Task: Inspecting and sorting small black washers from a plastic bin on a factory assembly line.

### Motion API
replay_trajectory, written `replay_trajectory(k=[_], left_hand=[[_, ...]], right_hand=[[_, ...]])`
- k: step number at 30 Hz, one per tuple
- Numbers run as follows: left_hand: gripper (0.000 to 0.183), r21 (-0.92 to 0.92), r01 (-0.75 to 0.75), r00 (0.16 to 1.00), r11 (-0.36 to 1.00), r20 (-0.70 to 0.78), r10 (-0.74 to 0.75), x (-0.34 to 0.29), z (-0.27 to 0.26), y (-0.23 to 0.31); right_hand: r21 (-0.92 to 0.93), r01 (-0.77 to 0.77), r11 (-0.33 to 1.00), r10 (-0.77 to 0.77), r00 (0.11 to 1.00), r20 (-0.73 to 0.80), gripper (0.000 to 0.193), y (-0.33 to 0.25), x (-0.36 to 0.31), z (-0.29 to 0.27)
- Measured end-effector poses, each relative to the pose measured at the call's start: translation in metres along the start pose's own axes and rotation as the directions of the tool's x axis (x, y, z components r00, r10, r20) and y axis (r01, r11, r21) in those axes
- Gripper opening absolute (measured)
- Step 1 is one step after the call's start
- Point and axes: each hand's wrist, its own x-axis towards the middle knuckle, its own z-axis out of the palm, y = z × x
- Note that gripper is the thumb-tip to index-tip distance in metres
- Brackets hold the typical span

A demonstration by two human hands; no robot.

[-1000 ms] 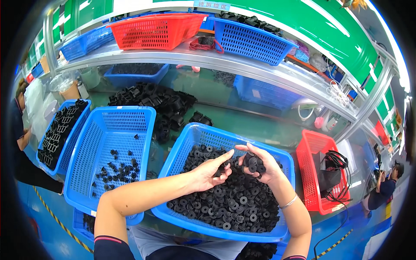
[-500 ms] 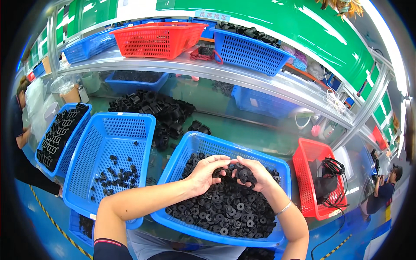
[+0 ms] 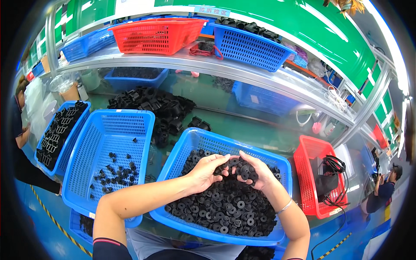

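Observation:
A blue perforated basket (image 3: 208, 234) in front of me holds a heap of small round black rubber grommets (image 3: 225, 212), many with a centre hole. Over the heap, my right hand (image 3: 262, 172) is cupped, its curled fingers and palm carrying several grommets (image 3: 245, 170). Close beside it, my left hand (image 3: 203, 172) is closed with thumb and fingers around dark pieces that look like the same grommets, partly hidden by the fingers. The fingertips of both hands nearly meet. To the left, another blue basket (image 3: 119, 138) has a scattering of small black parts on its bottom.
Larger black plastic parts (image 3: 151, 106) are piled behind the baskets. A red basket (image 3: 303, 177) with a black cable (image 3: 333, 164) stands at right. Black parts fill a narrow blue basket (image 3: 80, 125) at far left. A metal shelf (image 3: 195, 60) with baskets spans the back. Other people are at both sides.
My hands have shifted slightly apart at the fingertips, and the right palm has turned more open, showing more grommets. The baskets stay in place.

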Motion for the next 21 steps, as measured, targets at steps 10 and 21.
replay_trajectory(k=[10,21], left_hand=[[0.026,0.663,-0.681,0.677,0.312,0.406,0.614,-0.008,0.014,-0.012],[0.024,0.750,-0.570,0.762,0.335,0.330,0.557,-0.005,0.009,-0.015]], right_hand=[[0.046,0.065,0.997,-0.061,0.995,-0.079,0.039,0.015,0.009,0.001],[0.007,0.161,0.987,-0.158,0.976,-0.150,0.032,0.024,0.004,0.012]])
